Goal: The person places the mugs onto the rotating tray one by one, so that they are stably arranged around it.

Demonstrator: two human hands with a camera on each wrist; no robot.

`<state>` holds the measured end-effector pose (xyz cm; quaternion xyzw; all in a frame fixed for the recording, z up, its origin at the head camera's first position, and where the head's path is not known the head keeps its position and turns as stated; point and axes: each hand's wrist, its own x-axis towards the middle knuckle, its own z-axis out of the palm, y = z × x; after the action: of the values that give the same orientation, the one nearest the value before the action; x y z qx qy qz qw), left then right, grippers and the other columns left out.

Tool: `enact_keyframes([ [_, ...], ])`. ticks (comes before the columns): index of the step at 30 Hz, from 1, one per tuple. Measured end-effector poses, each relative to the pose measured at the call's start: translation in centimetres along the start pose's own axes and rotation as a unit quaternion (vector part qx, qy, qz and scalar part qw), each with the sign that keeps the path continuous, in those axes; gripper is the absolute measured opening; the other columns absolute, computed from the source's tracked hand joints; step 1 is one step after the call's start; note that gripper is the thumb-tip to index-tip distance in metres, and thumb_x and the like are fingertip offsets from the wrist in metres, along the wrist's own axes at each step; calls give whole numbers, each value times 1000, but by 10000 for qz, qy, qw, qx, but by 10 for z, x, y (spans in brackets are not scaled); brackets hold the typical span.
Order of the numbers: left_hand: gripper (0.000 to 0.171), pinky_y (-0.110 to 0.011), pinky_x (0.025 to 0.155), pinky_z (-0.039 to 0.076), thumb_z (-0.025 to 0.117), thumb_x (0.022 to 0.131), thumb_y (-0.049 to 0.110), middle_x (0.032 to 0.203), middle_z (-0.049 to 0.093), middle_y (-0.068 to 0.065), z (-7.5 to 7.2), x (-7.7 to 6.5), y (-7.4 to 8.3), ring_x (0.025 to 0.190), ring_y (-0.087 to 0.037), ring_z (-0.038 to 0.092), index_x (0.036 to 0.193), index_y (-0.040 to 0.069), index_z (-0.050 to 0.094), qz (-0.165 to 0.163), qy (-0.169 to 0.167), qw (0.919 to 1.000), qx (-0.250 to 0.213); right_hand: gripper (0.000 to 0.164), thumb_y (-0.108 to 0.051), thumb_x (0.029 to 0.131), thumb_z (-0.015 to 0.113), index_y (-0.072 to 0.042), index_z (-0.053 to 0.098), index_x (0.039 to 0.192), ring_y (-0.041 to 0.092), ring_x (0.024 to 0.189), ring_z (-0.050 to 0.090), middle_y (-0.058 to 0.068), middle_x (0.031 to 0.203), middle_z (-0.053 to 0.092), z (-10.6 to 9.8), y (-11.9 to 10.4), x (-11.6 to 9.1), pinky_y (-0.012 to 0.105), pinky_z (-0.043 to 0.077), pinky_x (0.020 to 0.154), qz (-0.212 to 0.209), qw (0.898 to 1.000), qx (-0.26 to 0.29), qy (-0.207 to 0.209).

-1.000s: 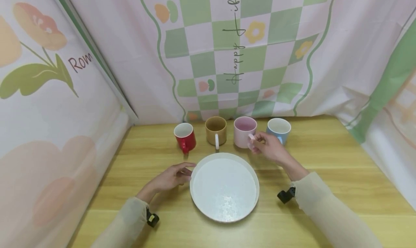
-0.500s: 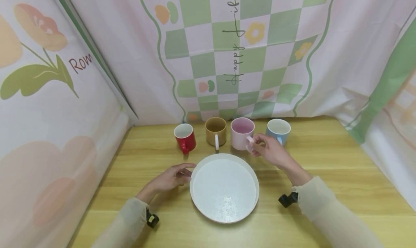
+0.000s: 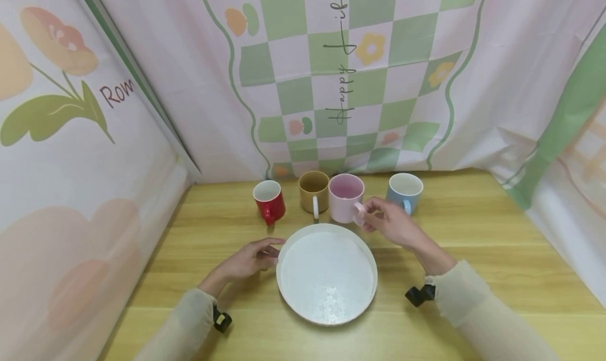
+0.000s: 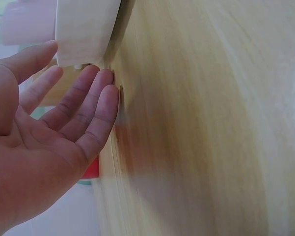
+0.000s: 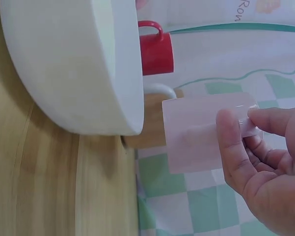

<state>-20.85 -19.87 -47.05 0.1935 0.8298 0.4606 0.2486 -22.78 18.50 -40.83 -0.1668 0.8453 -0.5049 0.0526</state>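
Note:
By its handle, my right hand pinches a pink mug upright, just beyond the far rim of a round white tray. In the right wrist view the mug's base is lifted off the table, with thumb and fingers on the handle. At the tray's left side is my left hand, fingers extended. The left wrist view has its thumb and fingertips right at the tray's wall. Overlapping the pink mug from behind is a brown mug with a white handle.
A red mug stands at the left of the back row, a light blue mug at the right. Behind them hangs a checkered curtain. The wooden table extends to both sides.
The pink mug has moved left and slightly nearer, from beside the blue mug to overlapping the brown one, with my right hand on its handle. My left hand and the tray have stayed put.

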Motion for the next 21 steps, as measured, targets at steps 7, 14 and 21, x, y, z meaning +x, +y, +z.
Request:
enact_keyframes([
  [7,49,-43,94,59,58,102,19,135,60,-16,0,0,1,125,-33,59,149,17,45,2,-3,10000,-44,14,-10,100,59,2,61,107,22,83,70,20,101,68,5,-5,-1,34,63,75,-105,9998,-103,-167],
  [14,49,-43,94,59,58,102,18,135,60,-16,0,0,2,124,-33,59,149,17,46,-9,5,10000,-72,12,-8,100,58,0,60,107,23,83,69,19,100,68,11,-9,-3,39,63,76,-76,9994,7,-346],
  [21,49,-44,95,58,58,102,19,135,60,-16,1,0,3,125,-33,59,149,18,46,-72,30,9999,-64,13,-13,100,59,-2,61,107,20,81,70,16,97,69,15,-13,-6,37,63,77,0,9989,-104,-446],
])
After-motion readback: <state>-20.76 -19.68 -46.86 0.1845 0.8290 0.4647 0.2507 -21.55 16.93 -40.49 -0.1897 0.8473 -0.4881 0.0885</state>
